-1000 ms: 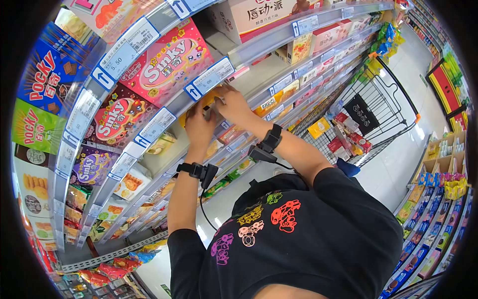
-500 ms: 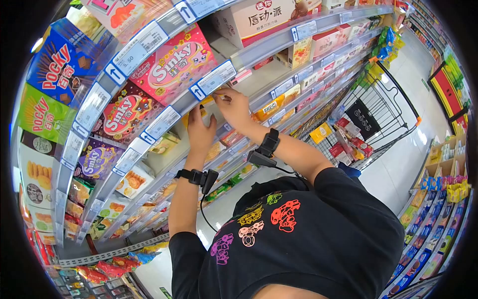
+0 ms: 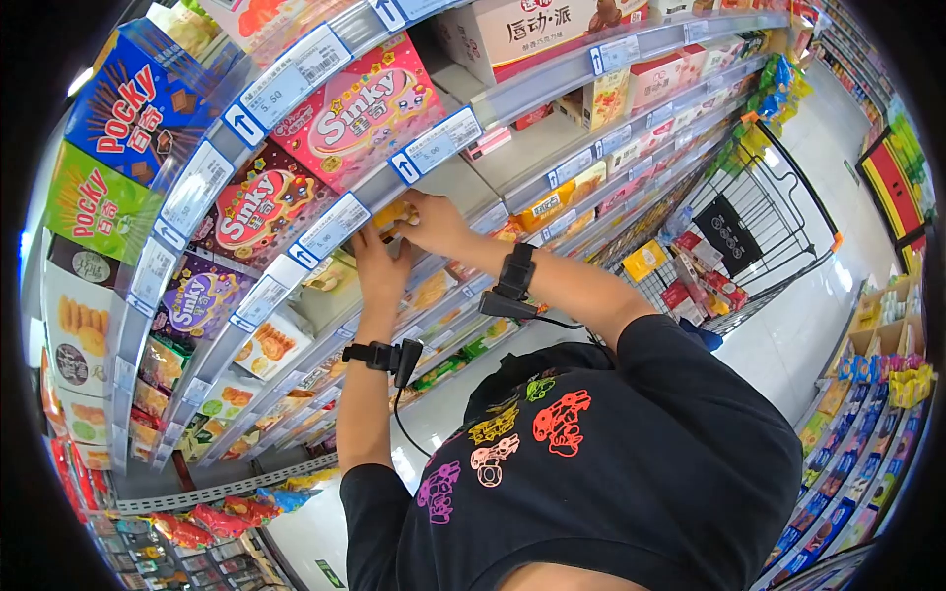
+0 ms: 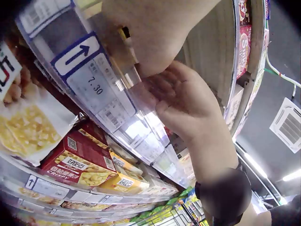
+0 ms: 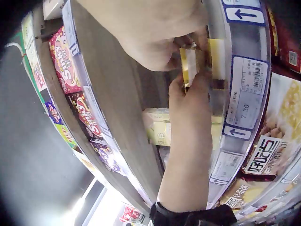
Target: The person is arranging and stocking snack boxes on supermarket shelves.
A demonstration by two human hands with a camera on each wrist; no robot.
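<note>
Both hands meet low in a shelf bay, around a small yellow and white box [image 5: 190, 65]. My left hand [image 3: 382, 268] pinches its lower end between thumb and fingers, seen best in the right wrist view. My right hand [image 3: 434, 225] reaches across from the other side, its curled fingers gripping the box's upper end. In the left wrist view the near left hand [image 4: 153, 35] hides the box, and the bent fingers of the right hand [image 4: 188, 96] show behind it. A pale green box [image 5: 159, 127] stands on the same shelf beside the left hand.
Price-tag rails [image 3: 434, 146] edge each shelf in front of the hands. Pink Sinky boxes [image 3: 360, 108] and blue Pocky packs [image 3: 133, 103] fill the shelf above. A shopping cart [image 3: 778, 261] with several packages stands to the right, and another stocked shelf [image 3: 847, 443] lies behind.
The hands have shifted slightly left and down along the shelf, and the yellow box shows between them. The head view has tilted a little. The cart's contents look the same.
</note>
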